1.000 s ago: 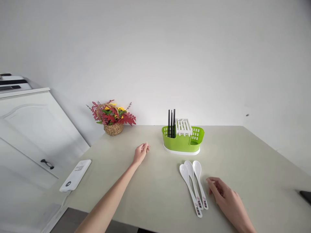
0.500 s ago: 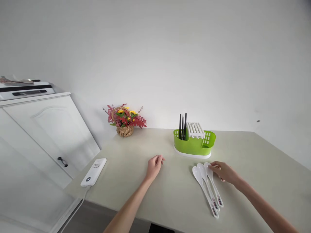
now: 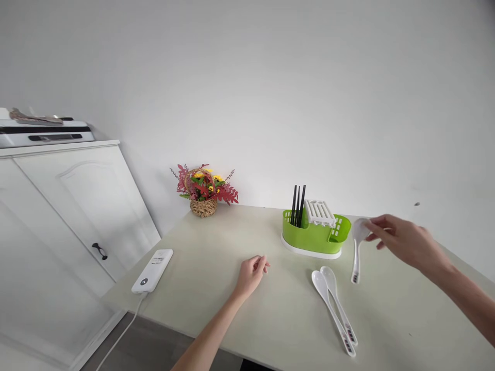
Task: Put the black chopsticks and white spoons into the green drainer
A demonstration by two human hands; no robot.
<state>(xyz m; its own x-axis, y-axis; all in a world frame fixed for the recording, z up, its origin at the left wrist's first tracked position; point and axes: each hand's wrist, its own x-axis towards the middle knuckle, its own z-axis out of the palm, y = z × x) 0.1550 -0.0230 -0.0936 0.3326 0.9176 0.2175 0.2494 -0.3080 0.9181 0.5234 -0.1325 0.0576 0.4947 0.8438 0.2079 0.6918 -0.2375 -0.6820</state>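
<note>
My right hand [image 3: 406, 241] holds a white spoon [image 3: 357, 250] by its bowl, lifted above the table with the handle hanging down, just right of the green cutlery holder [image 3: 314, 237]. The holder has black chopsticks [image 3: 298, 205] standing in it and a white slotted insert [image 3: 319, 212]. Two more white spoons [image 3: 334, 304] lie side by side on the pale table [image 3: 240, 319] in front of the holder. My left hand [image 3: 251, 274] rests on the table with fingers loosely curled, empty, left of the spoons.
A wicker basket of red and yellow flowers [image 3: 203, 191] stands at the back by the wall. A white device with a cable [image 3: 152, 270] lies near the table's left edge. A white cabinet door [image 3: 77, 206] stands to the left.
My right hand took hold of the rightmost spoon and lifted it up and to the right, beside the holder. The view shifted left. My left hand stayed on the table.
</note>
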